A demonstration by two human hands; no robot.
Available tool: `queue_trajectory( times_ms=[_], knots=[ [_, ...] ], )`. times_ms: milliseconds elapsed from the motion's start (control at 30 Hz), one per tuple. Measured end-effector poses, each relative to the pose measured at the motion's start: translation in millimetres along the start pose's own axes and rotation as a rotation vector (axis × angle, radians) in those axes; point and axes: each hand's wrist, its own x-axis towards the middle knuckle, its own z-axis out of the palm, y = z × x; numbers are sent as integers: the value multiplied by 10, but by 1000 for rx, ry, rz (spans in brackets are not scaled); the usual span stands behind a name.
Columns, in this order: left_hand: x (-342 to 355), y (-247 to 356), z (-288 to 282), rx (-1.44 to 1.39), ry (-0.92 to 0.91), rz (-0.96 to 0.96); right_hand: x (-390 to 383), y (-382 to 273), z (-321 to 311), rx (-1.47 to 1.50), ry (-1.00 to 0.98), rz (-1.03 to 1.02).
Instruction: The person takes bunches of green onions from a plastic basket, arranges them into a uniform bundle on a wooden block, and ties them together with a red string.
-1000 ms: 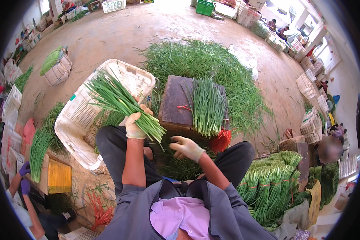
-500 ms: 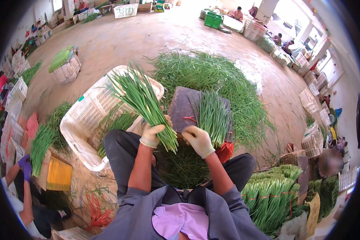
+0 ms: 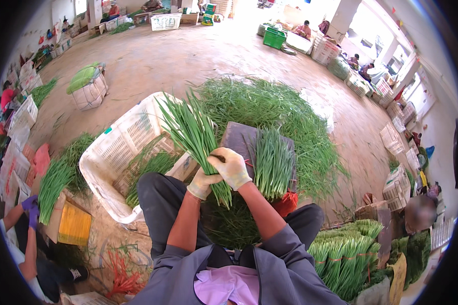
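Note:
My gloved left hand point(image 3: 202, 184) is closed around the lower part of a bunch of long green leafy stalks point(image 3: 188, 124), which fan out upward. Just above it, my gloved right hand point(image 3: 231, 168) is closed on the same bunch. Beside my hands, more stalks point(image 3: 272, 162) lie neatly on a dark-topped box point(image 3: 235, 133), with red ties point(image 3: 285, 202) at its front right. A white slatted basket point(image 3: 94, 165) with loose stalks inside stands at my left, close to my knee. The undersides of both hands are partly hidden by the bunch.
A heap of loose greens point(image 3: 264, 96) lies beyond the box. Tied bundles point(image 3: 341, 254) stand at my right. A co-worker's purple-gloved hands point(image 3: 31, 211) are at lower left near a yellow-sided box point(image 3: 74, 229). A wrapped bale point(image 3: 86, 94) sits on the floor. Other people work along the walls.
My right hand has moved up and left from empty space onto the bunch. My left hand and bunch have shifted rightward. The whole view has tilted, showing more of the room's far end.

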Motion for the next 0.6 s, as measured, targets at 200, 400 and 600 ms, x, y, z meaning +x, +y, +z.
queue_trajectory(
  times_ms=[200,400,600],
  knots=[
    [17,31,42,20,-31,-18,41,92,-47,-90,-90,73],
    [-39,123,174,-203,-50,17,-175,-87,-459,833,-106,379],
    [29,27,-97,-443,31,57,-788,320,-1094,427,-764,525]
  ],
)
